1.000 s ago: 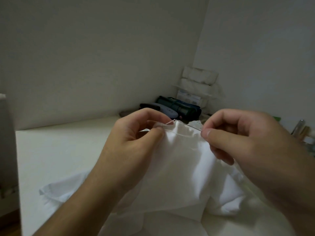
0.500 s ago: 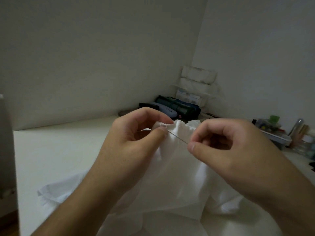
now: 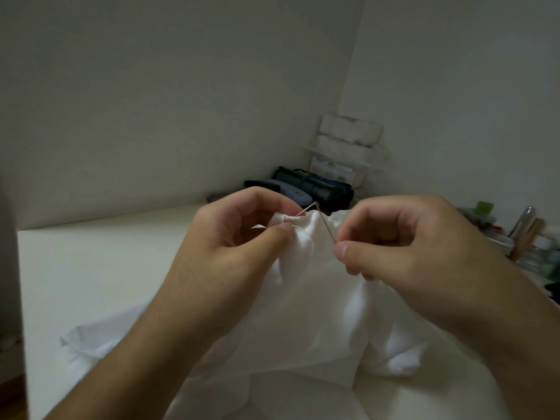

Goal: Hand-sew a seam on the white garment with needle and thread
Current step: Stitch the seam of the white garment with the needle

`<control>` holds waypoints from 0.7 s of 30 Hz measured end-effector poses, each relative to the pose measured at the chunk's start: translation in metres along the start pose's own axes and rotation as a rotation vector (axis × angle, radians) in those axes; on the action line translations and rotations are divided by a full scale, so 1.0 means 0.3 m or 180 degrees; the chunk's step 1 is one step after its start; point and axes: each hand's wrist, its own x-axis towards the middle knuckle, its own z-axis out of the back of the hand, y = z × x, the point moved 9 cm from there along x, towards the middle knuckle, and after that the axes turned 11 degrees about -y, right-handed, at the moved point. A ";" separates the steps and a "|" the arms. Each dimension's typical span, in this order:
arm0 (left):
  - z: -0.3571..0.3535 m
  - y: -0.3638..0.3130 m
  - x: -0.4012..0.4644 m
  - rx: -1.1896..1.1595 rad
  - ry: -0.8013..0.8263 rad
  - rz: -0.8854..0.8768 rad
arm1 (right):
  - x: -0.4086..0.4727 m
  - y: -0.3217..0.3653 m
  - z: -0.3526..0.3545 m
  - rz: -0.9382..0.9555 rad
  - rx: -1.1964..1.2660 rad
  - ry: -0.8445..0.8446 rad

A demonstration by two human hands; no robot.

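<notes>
The white garment [image 3: 306,301] is bunched up over the white table, its top edge lifted between both hands. My left hand [image 3: 239,247] pinches the gathered fabric edge between thumb and forefinger. My right hand [image 3: 403,247] pinches the lower end of a thin needle [image 3: 328,228], which slants up and left toward the fabric edge. A pale thread [image 3: 306,209] runs from near the needle's upper tip down to the fabric by my left fingertips.
The white table [image 3: 100,268] stretches to the left and ends at grey walls. Dark rolled bags [image 3: 318,186] and a white stacked rack [image 3: 348,147] fill the far corner. Bottles and small containers [image 3: 521,234] crowd the right edge.
My right hand has turned the needle from lying flat along the fabric edge to a steep slant, tip up near my left fingers. My left hand has kept its pinch.
</notes>
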 end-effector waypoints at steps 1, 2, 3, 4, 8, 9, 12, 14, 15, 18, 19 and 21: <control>-0.002 -0.001 -0.003 -0.0016 0.0022 0.0001 | 0.003 -0.002 -0.003 -0.0027 -0.0007 0.0016; -0.004 -0.002 -0.003 -0.0022 0.0037 -0.0002 | 0.008 -0.002 -0.009 -0.0051 -0.0007 0.0046; -0.004 -0.002 -0.003 -0.0023 0.0042 -0.0008 | 0.011 -0.002 -0.018 -0.0072 0.0007 0.0095; -0.005 -0.002 -0.003 -0.0024 0.0046 -0.0018 | 0.012 -0.001 -0.029 -0.0086 0.0038 0.0158; -0.006 0.000 -0.001 -0.0026 0.0076 -0.0024 | 0.014 0.002 -0.061 -0.0106 0.0265 0.0330; -0.005 0.001 -0.001 -0.0031 0.0079 -0.0014 | 0.015 0.000 -0.065 -0.0118 0.0334 0.0343; -0.004 0.003 0.000 -0.0018 0.0088 -0.0024 | 0.019 -0.019 -0.080 -0.0250 0.0554 0.0387; -0.004 0.001 -0.001 0.0021 0.0095 -0.0063 | 0.016 -0.037 -0.097 -0.0399 0.0663 0.0459; -0.004 0.000 -0.001 0.0031 0.0096 -0.0074 | 0.013 -0.046 -0.106 -0.0486 0.0706 0.0508; -0.002 0.003 0.000 0.0045 0.0061 -0.0077 | -0.003 -0.068 -0.134 -0.0767 0.0937 0.0703; 0.000 0.004 0.001 0.0060 0.0042 -0.0080 | -0.008 -0.072 -0.140 -0.0835 0.1023 0.0762; 0.001 0.006 0.004 0.0097 0.0021 -0.0097 | -0.014 -0.077 -0.147 -0.0942 0.1174 0.0843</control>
